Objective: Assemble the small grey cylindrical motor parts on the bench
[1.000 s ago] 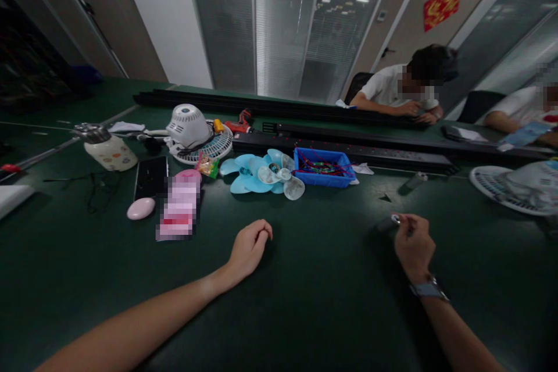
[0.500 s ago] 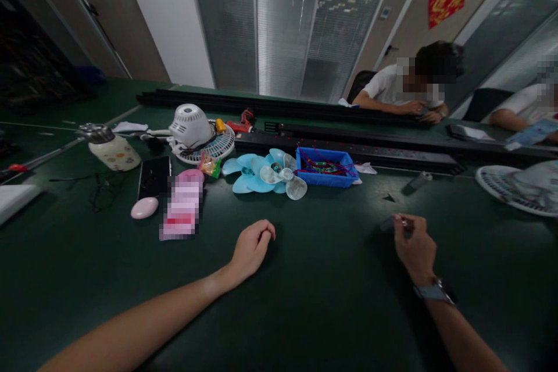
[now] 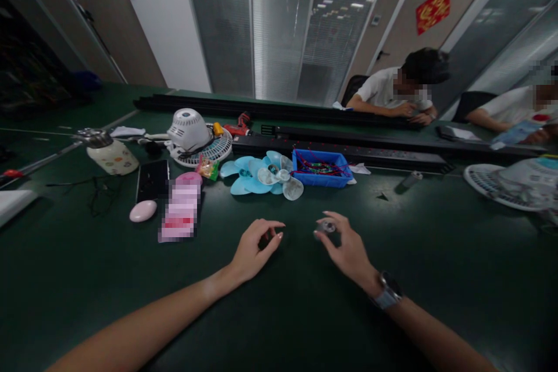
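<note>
My right hand (image 3: 349,247), with a watch on its wrist, grips a small clear, round piece (image 3: 325,226) between thumb and fingers. Its exact kind is too blurred to make out. Facing it across a short gap, my left hand (image 3: 257,247) rests near the table surface, thumb and forefinger apart and nothing between them. Beyond both hands lie light-blue fan blades (image 3: 246,177) with a clear fan blade (image 3: 293,188) overlapping them. A blue bin (image 3: 322,177) beside these holds wires and small boards. A small clear cylinder (image 3: 410,180) stands farther right on the table.
At the left are a pink pouch (image 3: 181,209), a pale pink oval case (image 3: 143,211), a phone (image 3: 152,180) and a bottle (image 3: 111,154). White fan parts (image 3: 189,131) sit behind, another fan (image 3: 514,183) at right. Long black rails (image 3: 244,109) cross the back; two people sit beyond.
My right hand has moved left with the small clear piece, toward my left hand. My left thumb and forefinger have spread apart. The view has shifted slightly.
</note>
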### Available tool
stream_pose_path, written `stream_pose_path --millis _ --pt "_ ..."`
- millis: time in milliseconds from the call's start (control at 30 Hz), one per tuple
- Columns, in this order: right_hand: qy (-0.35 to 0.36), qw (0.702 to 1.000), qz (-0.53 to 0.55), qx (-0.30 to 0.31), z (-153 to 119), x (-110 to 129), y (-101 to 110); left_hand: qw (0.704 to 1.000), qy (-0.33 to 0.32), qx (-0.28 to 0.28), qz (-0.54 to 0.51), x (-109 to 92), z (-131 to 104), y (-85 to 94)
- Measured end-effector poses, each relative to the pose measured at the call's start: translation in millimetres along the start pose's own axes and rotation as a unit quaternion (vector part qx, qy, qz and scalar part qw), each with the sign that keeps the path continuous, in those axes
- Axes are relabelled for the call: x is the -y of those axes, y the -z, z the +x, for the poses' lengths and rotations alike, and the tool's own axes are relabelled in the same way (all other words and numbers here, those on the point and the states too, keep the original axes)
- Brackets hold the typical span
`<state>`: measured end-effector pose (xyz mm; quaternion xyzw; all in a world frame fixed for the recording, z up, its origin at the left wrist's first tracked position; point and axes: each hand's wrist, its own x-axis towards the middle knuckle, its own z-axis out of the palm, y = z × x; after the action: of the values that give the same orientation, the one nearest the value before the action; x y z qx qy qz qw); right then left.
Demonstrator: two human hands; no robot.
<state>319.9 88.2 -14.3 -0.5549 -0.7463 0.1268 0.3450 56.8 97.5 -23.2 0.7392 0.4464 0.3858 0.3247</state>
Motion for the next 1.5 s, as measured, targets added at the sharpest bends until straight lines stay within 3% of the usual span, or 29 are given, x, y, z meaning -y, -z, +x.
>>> stream_pose_path --millis 133,267,567,800,1000,1200,1333,1500 --pt "0.075 0.990 0.058 0.100 -1.8 42.6 -35.7 0.998 -0.062 0.004 0.026 -1.1 -3.3 1.1" --pt "0.086 0.988 0.069 0.111 -5.7 45.9 -49.7 0.996 -0.083 0.007 0.041 2.4 -1.3 -0.2" --pt "0.085 0.985 0.080 0.131 -4.6 43.6 -49.2 0.993 -0.106 0.000 0.052 -14.4 5.9 2.4" --pt "0.080 0.984 0.078 0.137 -6.0 43.3 -50.6 0.996 -0.084 -0.004 0.034 -17.4 5.7 4.3" --pt "0.074 0.986 0.062 0.137 -6.8 45.8 -49.0 0.994 -0.037 -0.060 0.089 2.8 11.9 8.6" --pt "0.059 0.987 0.082 0.123 -5.1 46.1 -44.4 0.983 0.000 0.032 0.178 24.0 14.5 5.2" --pt "-0.014 0.994 0.088 0.059 -2.5 19.3 -14.1 0.984 -0.002 0.042 0.171 24.1 12.7 5.5" --pt "-0.093 0.990 -0.071 -0.076 -11.8 -64.1 45.3 0.992 0.006 0.023 0.128 21.7 12.8 6.2"
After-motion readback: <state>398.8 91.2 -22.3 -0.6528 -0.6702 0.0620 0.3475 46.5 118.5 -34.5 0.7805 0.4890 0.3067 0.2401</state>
